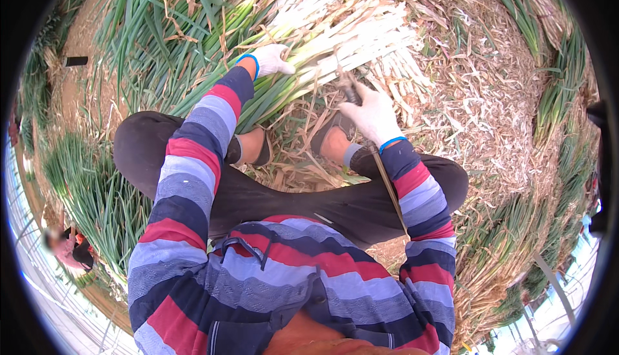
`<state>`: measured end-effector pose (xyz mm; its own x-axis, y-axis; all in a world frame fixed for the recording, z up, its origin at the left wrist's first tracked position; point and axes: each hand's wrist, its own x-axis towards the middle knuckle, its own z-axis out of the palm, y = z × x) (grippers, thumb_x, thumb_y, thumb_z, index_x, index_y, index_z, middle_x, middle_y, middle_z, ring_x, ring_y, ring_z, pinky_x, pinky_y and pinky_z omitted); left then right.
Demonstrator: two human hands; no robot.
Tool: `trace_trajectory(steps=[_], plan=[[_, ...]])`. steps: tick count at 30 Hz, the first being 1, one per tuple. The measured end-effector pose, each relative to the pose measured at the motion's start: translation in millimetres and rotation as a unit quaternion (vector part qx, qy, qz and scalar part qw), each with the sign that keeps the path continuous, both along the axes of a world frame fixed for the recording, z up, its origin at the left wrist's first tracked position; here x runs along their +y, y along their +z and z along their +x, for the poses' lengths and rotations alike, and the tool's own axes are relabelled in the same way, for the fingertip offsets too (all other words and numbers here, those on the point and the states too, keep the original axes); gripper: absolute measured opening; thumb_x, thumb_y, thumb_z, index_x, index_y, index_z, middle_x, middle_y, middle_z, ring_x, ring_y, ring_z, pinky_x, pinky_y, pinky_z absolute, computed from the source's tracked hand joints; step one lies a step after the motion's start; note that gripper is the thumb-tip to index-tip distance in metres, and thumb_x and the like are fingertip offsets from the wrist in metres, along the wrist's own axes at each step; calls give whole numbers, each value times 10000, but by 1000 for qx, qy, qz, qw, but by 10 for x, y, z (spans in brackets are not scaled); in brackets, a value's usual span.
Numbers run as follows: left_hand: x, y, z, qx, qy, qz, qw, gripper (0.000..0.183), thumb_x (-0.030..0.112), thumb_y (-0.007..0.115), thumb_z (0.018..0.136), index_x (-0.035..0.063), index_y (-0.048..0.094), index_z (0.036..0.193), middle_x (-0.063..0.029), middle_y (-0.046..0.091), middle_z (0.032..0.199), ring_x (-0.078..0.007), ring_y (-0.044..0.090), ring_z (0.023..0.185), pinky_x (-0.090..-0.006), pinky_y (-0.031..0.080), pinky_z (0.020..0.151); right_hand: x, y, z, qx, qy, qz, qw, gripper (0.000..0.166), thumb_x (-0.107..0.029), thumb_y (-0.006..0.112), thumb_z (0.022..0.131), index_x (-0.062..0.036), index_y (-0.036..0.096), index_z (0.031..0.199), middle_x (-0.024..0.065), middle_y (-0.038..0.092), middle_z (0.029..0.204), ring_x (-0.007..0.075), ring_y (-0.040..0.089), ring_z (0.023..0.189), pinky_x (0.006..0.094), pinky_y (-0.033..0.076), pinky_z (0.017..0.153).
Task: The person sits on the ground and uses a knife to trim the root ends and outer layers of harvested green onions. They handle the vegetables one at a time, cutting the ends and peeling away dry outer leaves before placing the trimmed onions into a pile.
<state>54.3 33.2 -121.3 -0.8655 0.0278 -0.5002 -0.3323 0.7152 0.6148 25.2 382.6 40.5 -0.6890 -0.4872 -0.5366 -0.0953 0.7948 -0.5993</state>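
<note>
In a white glove with a blue cuff, my left hand (pixel 274 61) grips a bunch of green onions (pixel 329 57) where the leaves turn pale. Their white stems point to the right and the green leaves trail left. My right hand (pixel 372 113), gloved the same way, is closed around the dark handle of what looks like an air blow gun (pixel 352 95). Its blurred tip is just below the white stems. From that hand a thin hose (pixel 387 181) runs back past my right forearm.
A large heap of green onions (pixel 159 40) lies ahead and left. Dry peeled skins (pixel 488 98) cover the ground at right. More onions are piled at left (pixel 96 195), lower right (pixel 503 239) and far right (pixel 561 89). Another person (pixel 72 253) sits far left.
</note>
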Motion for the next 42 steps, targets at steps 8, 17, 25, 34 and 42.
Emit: trace_trajectory(steps=[8,17,25,34,42], plan=[[-7,-19,0,-46,6,15,999,870,465,928,836,-65,662,1472,-263,742,1391,-348,696,1290,-412,519,1124,-29,-61,108,-26,62,-54,996,574,-419,769,919,-5,718,1313,300,786,1128,466,768,1104,512,593,1010],[-42,-106,-22,-60,1,26,998,638,418,920,868,-15,758,1307,-198,796,1153,-292,723,1090,-407,543,997,181,-171,-488,53,64,33,996,569,-421,779,912,-103,767,1384,258,803,1046,415,794,996,483,601,946],[-94,-213,0,-81,4,55,995,673,365,931,886,9,744,1425,-146,814,1227,-237,730,1122,-371,552,1035,489,-368,-1393,135,-40,66,988,614,-447,754,914,-18,766,1353,282,803,1063,387,805,1031,460,594,932],[-61,-150,27,-88,28,103,990,712,358,933,888,-15,721,1455,-139,812,1225,-226,730,1098,-360,553,1012,344,-366,-1395,91,-1,60,994,567,-416,778,895,-81,773,1352,268,788,1150,406,767,1108,475,581,1000],[76,67,25,-95,131,127,979,666,524,800,994,-8,769,1395,-168,800,1312,-242,727,1154,-368,528,1070,372,-336,-1430,149,-22,64,987,505,-446,760,927,6,769,1152,265,774,980,402,768,939,470,582,895]])
